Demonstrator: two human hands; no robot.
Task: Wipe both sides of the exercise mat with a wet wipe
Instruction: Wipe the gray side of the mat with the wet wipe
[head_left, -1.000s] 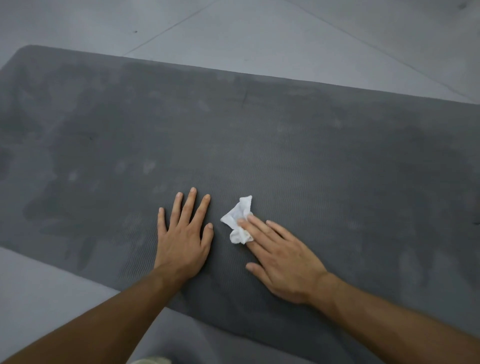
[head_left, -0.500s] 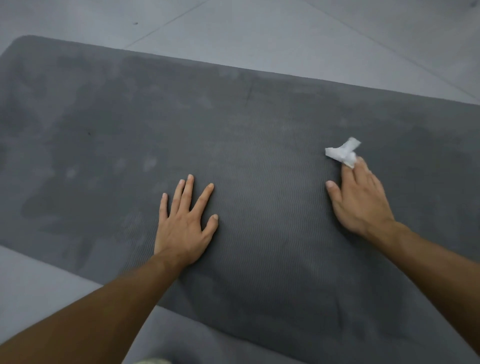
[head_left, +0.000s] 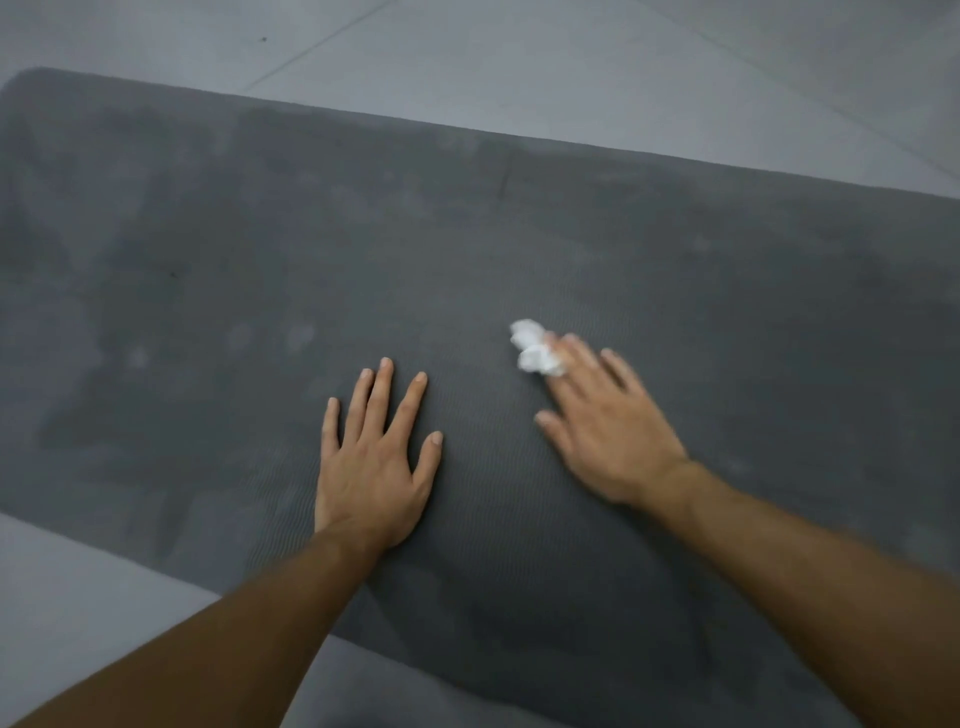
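A dark grey exercise mat (head_left: 519, 249) lies flat across the floor, with darker damp patches and lighter dry spots on its surface. My left hand (head_left: 376, 462) rests flat on the mat, fingers spread and straight. My right hand (head_left: 608, 431) is blurred from motion and presses a crumpled white wet wipe (head_left: 535, 349) onto the mat under its straight fingertips. The wipe sticks out ahead of the fingers, to the right of my left hand.
Pale grey floor tiles (head_left: 571, 67) lie beyond the mat's far edge. More floor (head_left: 78, 597) shows at the lower left, below the mat's near edge. The mat's rounded corner (head_left: 31, 78) is at the upper left.
My right hand swept the wipe out to the right, then back left toward my left hand. My left hand stayed pressed on the mat.
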